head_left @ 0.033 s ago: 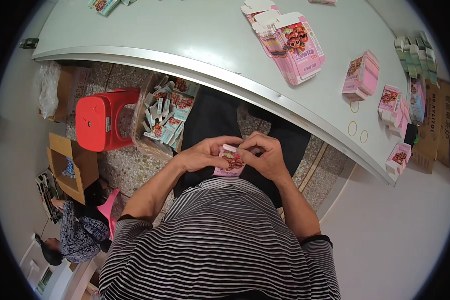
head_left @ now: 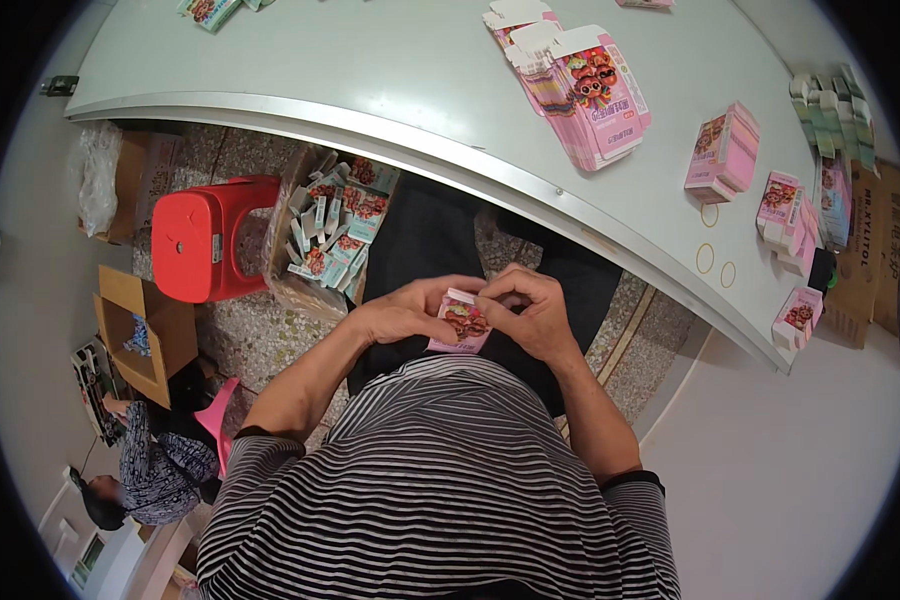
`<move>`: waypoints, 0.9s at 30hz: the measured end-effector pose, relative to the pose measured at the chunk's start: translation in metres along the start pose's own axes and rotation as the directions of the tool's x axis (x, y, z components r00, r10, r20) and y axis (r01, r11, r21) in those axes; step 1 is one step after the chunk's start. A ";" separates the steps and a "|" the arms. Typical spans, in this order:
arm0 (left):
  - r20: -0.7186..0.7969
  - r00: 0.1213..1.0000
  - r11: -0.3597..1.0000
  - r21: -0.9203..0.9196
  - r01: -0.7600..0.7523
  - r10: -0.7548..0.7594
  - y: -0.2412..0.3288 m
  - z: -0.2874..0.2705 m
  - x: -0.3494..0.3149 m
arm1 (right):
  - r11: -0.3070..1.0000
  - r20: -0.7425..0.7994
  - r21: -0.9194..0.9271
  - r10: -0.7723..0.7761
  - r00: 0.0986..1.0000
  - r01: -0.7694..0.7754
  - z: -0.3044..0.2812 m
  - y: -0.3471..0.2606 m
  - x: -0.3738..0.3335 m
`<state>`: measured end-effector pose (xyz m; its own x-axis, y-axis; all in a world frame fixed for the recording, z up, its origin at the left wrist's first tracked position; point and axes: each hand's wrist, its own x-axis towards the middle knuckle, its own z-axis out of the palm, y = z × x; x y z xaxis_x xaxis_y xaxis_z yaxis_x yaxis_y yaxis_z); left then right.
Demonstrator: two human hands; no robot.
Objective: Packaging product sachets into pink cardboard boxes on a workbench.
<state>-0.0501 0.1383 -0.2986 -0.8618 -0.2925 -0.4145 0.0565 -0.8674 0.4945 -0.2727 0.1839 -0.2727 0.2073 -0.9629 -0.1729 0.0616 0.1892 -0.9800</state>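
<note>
Steadying the pink carton [head_left: 464,323], it seems, on the near side of the table [head_left: 370,60], left hand [head_left: 410,309] clasps its edge while right hand [head_left: 532,312] pinches its top corner!

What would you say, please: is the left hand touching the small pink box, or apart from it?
Touching. The head view shows the left hand holding the small pink box at its left side, thumb overlapping the printed front.

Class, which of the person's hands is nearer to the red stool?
Left: the left hand is to the right of the red stool, and the right hand is farther right.
</note>
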 end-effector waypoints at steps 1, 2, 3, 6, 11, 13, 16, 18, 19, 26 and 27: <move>0.000 1.000 1.000 0.000 0.001 -0.001 -0.004 -0.003 0.004 | 1.000 -0.033 -0.017 -0.003 0.999 0.003 0.000 0.000 0.000; 0.035 0.999 0.988 0.151 0.035 -0.041 -0.008 -0.006 0.008 | 1.000 -0.033 -0.016 -0.003 0.999 0.002 0.000 -0.001 0.000; 0.065 0.994 0.952 0.300 0.063 -0.087 -0.007 -0.004 0.012 | 1.000 -0.032 -0.008 0.010 0.999 -0.010 0.002 -0.006 0.002; 0.060 0.995 0.992 0.097 0.079 -0.085 -0.007 0.012 0.018 | 0.999 -0.019 0.019 0.051 0.999 -0.050 -0.001 -0.007 0.002; -0.011 0.999 0.997 0.068 0.043 -0.042 -0.002 0.023 0.022 | 0.999 0.001 -0.020 -0.039 0.999 0.039 -0.006 -0.001 0.001; -0.048 0.998 0.995 0.094 0.033 -0.029 0.001 0.024 0.024 | 0.980 -0.044 -0.096 -0.180 0.983 0.175 -0.006 0.002 0.003; -0.103 0.995 0.984 0.175 0.016 0.002 0.006 0.029 0.027 | 0.996 -0.094 0.038 -0.072 0.993 0.076 -0.005 -0.003 0.006; -0.160 0.987 0.960 0.275 0.050 -0.006 0.010 0.035 0.027 | 0.997 -0.040 0.078 -0.001 0.999 0.004 -0.010 -0.005 0.008; -0.159 0.987 0.960 0.276 0.052 -0.008 0.013 0.036 0.026 | 0.991 0.017 0.113 0.069 0.997 -0.070 -0.013 -0.006 0.009; -0.071 0.997 0.891 0.449 0.067 -0.039 0.038 0.044 0.027 | 0.994 0.159 -0.032 0.108 0.981 -0.104 -0.033 -0.030 0.022; -0.061 0.996 0.885 0.458 0.083 -0.062 0.038 0.043 0.027 | 0.994 0.170 -0.070 0.100 0.980 -0.089 -0.035 -0.033 0.024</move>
<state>-0.0928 0.1144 -0.2583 -0.8311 -0.2625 -0.4903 -0.2521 -0.6079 0.7529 -0.3037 0.1481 -0.2482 0.3758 -0.8923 -0.2503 -0.0257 0.2600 -0.9653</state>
